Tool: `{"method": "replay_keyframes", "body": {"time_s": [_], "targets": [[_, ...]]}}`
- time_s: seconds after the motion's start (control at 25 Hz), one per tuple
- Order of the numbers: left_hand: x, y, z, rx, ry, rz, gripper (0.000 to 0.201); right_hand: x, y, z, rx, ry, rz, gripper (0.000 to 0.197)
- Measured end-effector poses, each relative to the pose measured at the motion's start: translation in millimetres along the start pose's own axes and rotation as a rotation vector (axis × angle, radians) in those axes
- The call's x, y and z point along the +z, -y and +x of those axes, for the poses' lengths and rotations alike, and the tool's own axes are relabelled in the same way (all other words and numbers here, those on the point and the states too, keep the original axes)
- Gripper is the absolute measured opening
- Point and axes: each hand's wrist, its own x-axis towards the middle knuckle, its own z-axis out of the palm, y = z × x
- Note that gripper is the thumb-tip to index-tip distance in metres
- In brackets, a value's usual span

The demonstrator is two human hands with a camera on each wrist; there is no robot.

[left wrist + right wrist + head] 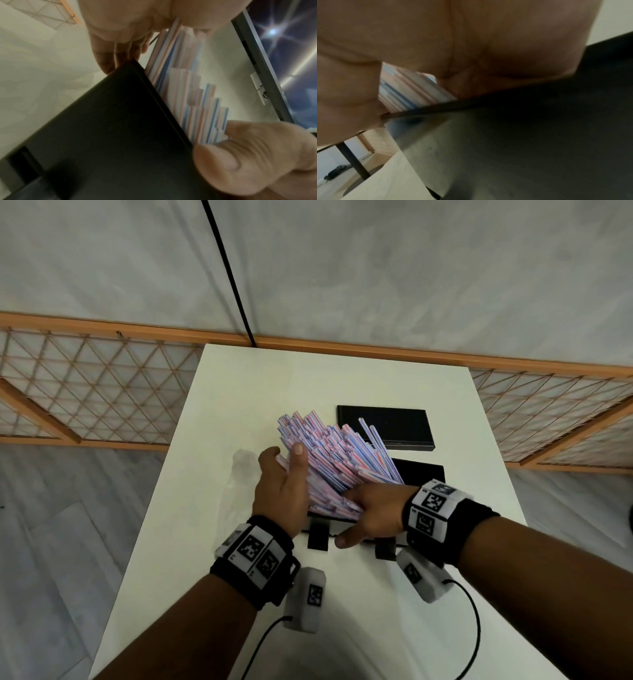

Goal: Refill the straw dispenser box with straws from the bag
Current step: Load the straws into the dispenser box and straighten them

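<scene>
Straws, thin paper ones striped pink, blue and white (329, 453), stand as one thick fanned bundle with their lower ends going down into the open black rectangular dispenser box (423, 470) near the middle of the white table (233, 392); their upper ends splay toward 11 o'clock. A flat black lid (385, 426) lies on the table at 1 o'clock from the bundle, with a few loose straws reaching over its near edge. The crumpled clear plastic bag (241, 470), looking empty, sits at 9 o'clock.

The left hand (284, 487) is closed around the bundle's left flank, thumb lying up along the straws and fingers wrapped behind. The right hand (371, 513) grips the lower right of the bundle at the box rim, thumb pointing toward 8 o'clock over the box's front edge; the right wrist view shows the palm pressed onto the black wall with straws wedged beneath.

Risks, as I judge them: the bundle is tilted and far taller than the box, so releasing now would likely let it topple and scatter toward 11 o'clock. Forcing it down at this slant could kink the paper straws against the rim, and the outermost ones already overhang, so they may slip outside the box
</scene>
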Motion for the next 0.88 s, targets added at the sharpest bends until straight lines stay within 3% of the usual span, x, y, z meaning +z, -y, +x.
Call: {"method": "replay_keyframes", "body": {"time_s": [0.2, 0.44, 0.6, 0.76, 0.88], "targets": [[2.5, -1.8, -4.9, 0.05, -0.033, -0.046, 0.082, -9.9, 5.6, 5.1, 0.038, 0.09, -0.146, 0.09], [5.8, 3.5, -4.3, 0.093, -0.092, -0.128, 0.072, 0.6, 7.5, 8.8, 0.013, -0.002, -0.047, 0.072], [11.9, 9.5, -0.6, 0.153, -0.105, -0.161, 0.063, 6.7, 6.6, 8.0, -0.033, -0.144, 0.096, 0.036], [15.5, 12.9, -4.5, 0.187, -0.057, -0.069, 0.04, 16.3, 4.6, 11.8, -0.056, -0.203, 0.036, 0.048], [14.0, 14.9, -4.0, 0.2, -0.026, -0.088, 0.049, 18.5, 4.6, 15.5, -0.052, -0.268, 0.023, 0.053]]}}
